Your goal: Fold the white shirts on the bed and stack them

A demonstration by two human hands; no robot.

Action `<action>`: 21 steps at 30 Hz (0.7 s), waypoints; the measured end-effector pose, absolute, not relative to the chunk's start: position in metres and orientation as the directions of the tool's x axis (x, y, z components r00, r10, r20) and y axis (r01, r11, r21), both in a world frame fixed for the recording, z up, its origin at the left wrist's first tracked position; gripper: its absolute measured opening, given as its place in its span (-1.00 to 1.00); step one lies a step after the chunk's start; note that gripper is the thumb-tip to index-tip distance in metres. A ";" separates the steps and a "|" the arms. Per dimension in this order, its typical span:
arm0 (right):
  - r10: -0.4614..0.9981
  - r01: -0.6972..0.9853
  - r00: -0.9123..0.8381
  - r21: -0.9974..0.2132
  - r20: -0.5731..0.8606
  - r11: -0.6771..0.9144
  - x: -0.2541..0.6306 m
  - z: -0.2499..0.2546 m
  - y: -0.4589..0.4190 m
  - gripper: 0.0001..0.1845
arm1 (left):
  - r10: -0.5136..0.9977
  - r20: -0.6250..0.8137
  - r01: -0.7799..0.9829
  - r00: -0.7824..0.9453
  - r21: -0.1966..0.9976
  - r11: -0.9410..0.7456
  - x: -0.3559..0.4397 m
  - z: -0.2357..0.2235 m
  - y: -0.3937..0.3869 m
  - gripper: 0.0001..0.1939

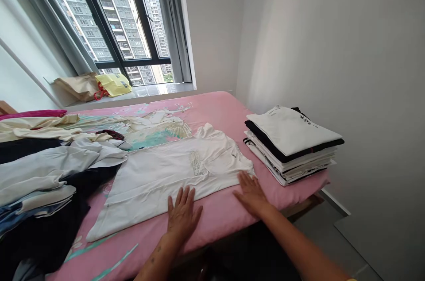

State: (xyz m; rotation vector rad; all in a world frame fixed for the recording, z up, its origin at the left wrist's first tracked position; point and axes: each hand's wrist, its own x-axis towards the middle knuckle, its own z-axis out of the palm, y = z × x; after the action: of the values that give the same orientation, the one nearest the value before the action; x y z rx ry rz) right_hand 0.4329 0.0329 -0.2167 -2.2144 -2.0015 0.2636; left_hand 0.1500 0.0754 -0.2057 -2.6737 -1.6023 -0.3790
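Observation:
A white T-shirt (166, 170) with a small block of dark print lies spread out on the pink bedding (212, 214), its collar end toward the right. My left hand (182, 212) rests flat with fingers apart on the shirt's near edge, around its middle. Farther right, my right hand (250, 192) has its fingers spread, the fingertips on the near sleeve corner. Neither hand grips any cloth.
A stack of folded shirts (292, 144), white and black, stands at the bed's right edge. Loose clothes (43, 170) are heaped at the left. On the window sill lie a brown paper bag (78, 87) and a yellow bag (114, 84). A wall (332, 51) rises behind the stack.

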 end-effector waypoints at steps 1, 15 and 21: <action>0.987 0.967 0.160 -0.195 -0.021 -0.161 0.447 -0.221 0.028 -0.21 | 0.887 0.190 0.887 0.421 0.116 -0.446 0.141 -0.207 0.074 -0.37; 0.867 0.972 0.216 -0.179 0.448 -0.150 0.471 -0.260 0.003 -0.19 | 0.994 0.085 0.992 -0.063 0.112 0.053 -0.019 -0.199 0.063 -0.34; 0.785 0.981 0.125 -0.192 0.606 -0.008 0.481 -0.271 0.002 -0.25 | 0.975 0.143 0.982 -0.169 0.109 0.154 -0.054 -0.202 0.051 -0.39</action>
State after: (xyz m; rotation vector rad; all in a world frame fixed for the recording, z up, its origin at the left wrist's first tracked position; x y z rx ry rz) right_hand 0.4808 0.0024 -0.2714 -1.8376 -1.7039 -0.4439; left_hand -0.0538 0.0511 -0.2016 -1.9991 -2.3564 -0.2736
